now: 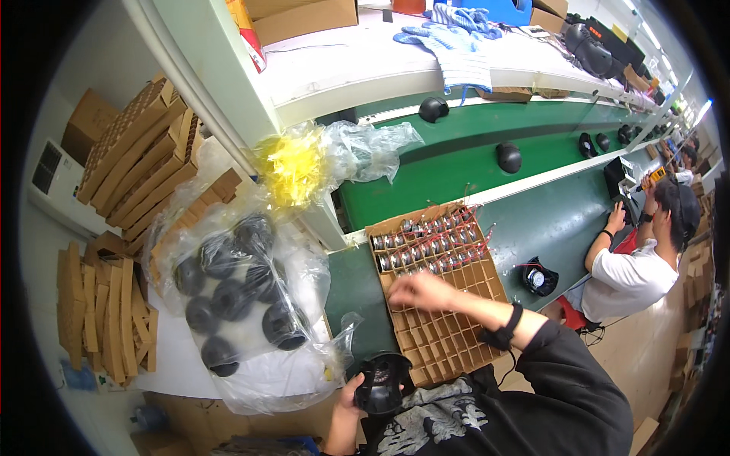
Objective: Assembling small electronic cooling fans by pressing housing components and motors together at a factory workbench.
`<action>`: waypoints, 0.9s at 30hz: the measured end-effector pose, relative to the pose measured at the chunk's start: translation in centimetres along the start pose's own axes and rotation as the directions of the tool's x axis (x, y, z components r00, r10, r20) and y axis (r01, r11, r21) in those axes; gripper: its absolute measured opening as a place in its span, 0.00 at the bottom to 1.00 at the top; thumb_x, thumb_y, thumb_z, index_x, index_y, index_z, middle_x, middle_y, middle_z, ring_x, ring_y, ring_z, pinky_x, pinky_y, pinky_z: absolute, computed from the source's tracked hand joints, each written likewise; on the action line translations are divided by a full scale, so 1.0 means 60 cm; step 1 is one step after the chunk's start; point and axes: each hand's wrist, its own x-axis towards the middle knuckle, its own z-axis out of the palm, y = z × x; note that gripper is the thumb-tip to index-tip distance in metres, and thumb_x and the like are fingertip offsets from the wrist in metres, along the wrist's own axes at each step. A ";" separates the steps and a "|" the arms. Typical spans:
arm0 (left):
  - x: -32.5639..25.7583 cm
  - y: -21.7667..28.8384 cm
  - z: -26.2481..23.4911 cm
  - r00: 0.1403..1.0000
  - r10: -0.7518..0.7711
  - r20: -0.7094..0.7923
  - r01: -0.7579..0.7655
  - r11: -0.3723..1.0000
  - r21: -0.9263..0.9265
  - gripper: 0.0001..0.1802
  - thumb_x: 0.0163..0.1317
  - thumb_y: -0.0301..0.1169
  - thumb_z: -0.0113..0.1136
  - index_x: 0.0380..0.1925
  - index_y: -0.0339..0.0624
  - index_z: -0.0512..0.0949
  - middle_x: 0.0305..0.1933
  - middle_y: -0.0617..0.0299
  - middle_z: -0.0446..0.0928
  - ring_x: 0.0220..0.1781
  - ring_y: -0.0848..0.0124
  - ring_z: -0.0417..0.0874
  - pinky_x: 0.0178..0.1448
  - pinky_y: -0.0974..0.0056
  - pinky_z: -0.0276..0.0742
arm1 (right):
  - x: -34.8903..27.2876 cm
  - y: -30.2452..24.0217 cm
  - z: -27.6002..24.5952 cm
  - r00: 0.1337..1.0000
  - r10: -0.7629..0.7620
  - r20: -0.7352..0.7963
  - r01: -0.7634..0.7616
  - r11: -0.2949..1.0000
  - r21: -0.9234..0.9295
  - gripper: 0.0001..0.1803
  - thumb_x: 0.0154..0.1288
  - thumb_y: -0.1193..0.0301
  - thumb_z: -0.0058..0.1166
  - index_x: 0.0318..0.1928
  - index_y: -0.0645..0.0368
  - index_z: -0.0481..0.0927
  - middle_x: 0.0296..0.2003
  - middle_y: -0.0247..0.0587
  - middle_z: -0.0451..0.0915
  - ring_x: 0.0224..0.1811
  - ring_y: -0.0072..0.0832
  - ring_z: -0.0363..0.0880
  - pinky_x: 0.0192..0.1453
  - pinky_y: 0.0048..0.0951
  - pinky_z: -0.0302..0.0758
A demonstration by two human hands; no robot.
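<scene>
My left hand (348, 397) grips a black rounded plastic housing (382, 382), its hollow side facing up, at the lower middle. My right hand (422, 291) hovers over a cardboard divider tray (433, 346), its fingers pointing down and left, smeared, so their grip does not show. Small round metal speakers (430, 247) with red wires stand in rows in the tray's far cells, while the near cells show bare cardboard. A black band (503, 328) with a cord wraps my right wrist.
Left of the tray, several black domes (232, 299) lie under clear plastic. Cardboard dividers (144, 152) are stacked beyond. On the bench, a black housing with a speaker (540, 278) sits right. Black domes (509, 157) rest on the green conveyor (456, 171). A co-worker (639, 266) sits far right.
</scene>
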 end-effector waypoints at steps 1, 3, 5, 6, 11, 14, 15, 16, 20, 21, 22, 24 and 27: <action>-0.003 -0.001 -0.008 1.000 0.017 -0.012 -0.018 1.000 -0.020 0.44 0.61 0.51 0.55 0.67 0.33 0.51 0.66 0.37 0.59 0.66 0.42 0.63 0.64 0.34 0.62 | 0.021 0.049 -0.013 0.971 -0.041 -0.234 -0.046 0.933 -0.358 0.14 0.61 0.61 0.55 0.38 0.60 0.81 0.37 0.45 0.81 0.48 0.35 0.78 0.52 0.38 0.74; 0.000 -0.005 -0.001 0.995 0.090 -0.052 -0.091 0.995 -0.032 0.44 0.61 0.51 0.54 0.67 0.34 0.51 0.66 0.37 0.58 0.68 0.42 0.61 0.65 0.34 0.62 | 0.051 0.145 -0.020 0.904 -0.279 -0.324 0.048 0.820 -0.571 0.09 0.55 0.65 0.57 0.33 0.57 0.81 0.32 0.42 0.78 0.43 0.38 0.77 0.50 0.40 0.73; -0.005 -0.007 0.007 0.977 0.205 -0.063 -0.208 0.977 -0.048 0.44 0.61 0.51 0.54 0.67 0.34 0.51 0.66 0.36 0.58 0.68 0.42 0.60 0.65 0.34 0.62 | 0.070 0.168 -0.012 0.910 -0.334 -0.247 0.082 0.726 -0.683 0.09 0.53 0.65 0.58 0.33 0.56 0.81 0.33 0.41 0.77 0.43 0.38 0.76 0.51 0.39 0.73; -0.008 -0.008 0.008 0.971 0.228 -0.077 -0.231 0.972 -0.041 0.44 0.61 0.52 0.54 0.67 0.34 0.52 0.66 0.36 0.59 0.68 0.43 0.61 0.65 0.34 0.61 | 0.072 0.166 -0.006 0.912 -0.374 -0.166 0.112 0.618 -0.778 0.09 0.52 0.65 0.58 0.33 0.55 0.82 0.34 0.40 0.76 0.44 0.37 0.76 0.52 0.38 0.72; -0.013 -0.014 0.009 0.962 0.246 -0.116 -0.245 0.969 0.021 0.44 0.60 0.53 0.54 0.67 0.34 0.52 0.66 0.37 0.59 0.67 0.43 0.63 0.64 0.35 0.63 | 0.091 0.194 0.028 0.931 -0.328 -0.160 0.035 0.519 -0.854 0.12 0.50 0.63 0.60 0.35 0.53 0.81 0.37 0.39 0.74 0.46 0.36 0.73 0.50 0.36 0.70; -0.003 -0.019 0.005 0.959 0.250 -0.131 -0.244 0.968 0.055 0.44 0.60 0.54 0.53 0.67 0.35 0.53 0.65 0.38 0.60 0.66 0.43 0.64 0.63 0.35 0.65 | 0.091 0.188 0.023 0.921 -0.366 -0.131 0.083 0.515 -0.853 0.11 0.51 0.63 0.59 0.34 0.53 0.81 0.37 0.38 0.73 0.45 0.35 0.72 0.50 0.37 0.70; -0.001 -0.016 0.005 0.951 0.272 -0.146 -0.262 0.962 0.083 0.44 0.60 0.54 0.53 0.67 0.36 0.53 0.65 0.38 0.60 0.66 0.43 0.65 0.62 0.35 0.66 | 0.079 0.174 0.019 0.909 -0.397 -0.131 0.109 0.528 -0.842 0.11 0.52 0.62 0.59 0.34 0.52 0.81 0.37 0.38 0.73 0.45 0.35 0.72 0.50 0.38 0.69; -0.001 -0.015 0.006 0.956 0.266 -0.125 -0.256 0.963 0.088 0.43 0.60 0.54 0.52 0.67 0.37 0.53 0.65 0.38 0.61 0.65 0.43 0.65 0.61 0.36 0.67 | 0.057 0.142 0.004 0.905 -0.407 -0.125 0.147 0.574 -0.805 0.13 0.53 0.63 0.59 0.38 0.54 0.80 0.38 0.39 0.73 0.45 0.36 0.73 0.50 0.38 0.69; 0.016 -0.003 0.015 0.967 0.233 -0.108 -0.219 0.968 0.125 0.44 0.60 0.55 0.52 0.67 0.37 0.53 0.65 0.38 0.61 0.65 0.43 0.66 0.61 0.36 0.68 | -0.053 0.068 -0.056 0.736 -0.568 -0.367 0.298 0.760 -0.577 0.16 0.56 0.68 0.60 0.44 0.60 0.75 0.41 0.43 0.72 0.45 0.40 0.73 0.50 0.37 0.71; 0.021 0.000 0.020 0.964 0.234 -0.124 -0.215 0.966 0.144 0.43 0.60 0.55 0.52 0.67 0.37 0.53 0.65 0.38 0.61 0.65 0.43 0.66 0.61 0.36 0.68 | -0.090 0.046 -0.068 0.760 -0.502 -0.414 0.276 0.825 -0.493 0.16 0.57 0.69 0.59 0.45 0.60 0.74 0.43 0.44 0.72 0.46 0.43 0.74 0.50 0.37 0.73; 0.022 0.002 0.023 0.960 0.240 -0.145 -0.216 0.963 0.164 0.43 0.60 0.55 0.52 0.67 0.37 0.53 0.65 0.38 0.61 0.65 0.42 0.66 0.61 0.35 0.68 | -0.124 0.031 -0.075 0.761 -0.458 -0.459 0.271 0.868 -0.417 0.17 0.59 0.70 0.58 0.47 0.61 0.72 0.47 0.46 0.72 0.48 0.46 0.74 0.49 0.38 0.75; 0.023 0.007 0.021 0.970 0.214 -0.117 -0.196 0.970 0.144 0.43 0.61 0.54 0.51 0.67 0.37 0.53 0.65 0.39 0.61 0.65 0.42 0.65 0.61 0.35 0.67 | -0.193 0.007 -0.087 0.797 -0.360 -0.485 0.137 0.890 -0.435 0.17 0.61 0.70 0.55 0.50 0.61 0.70 0.52 0.50 0.72 0.48 0.50 0.77 0.47 0.39 0.78; 0.045 0.019 0.040 0.981 0.178 -0.072 -0.165 0.974 0.153 0.43 0.62 0.56 0.50 0.67 0.37 0.53 0.66 0.40 0.61 0.66 0.43 0.64 0.62 0.36 0.67 | -0.262 0.040 -0.065 0.893 -0.093 -0.439 -0.182 0.819 -0.544 0.16 0.61 0.69 0.53 0.48 0.63 0.71 0.39 0.46 0.80 0.38 0.43 0.82 0.40 0.36 0.80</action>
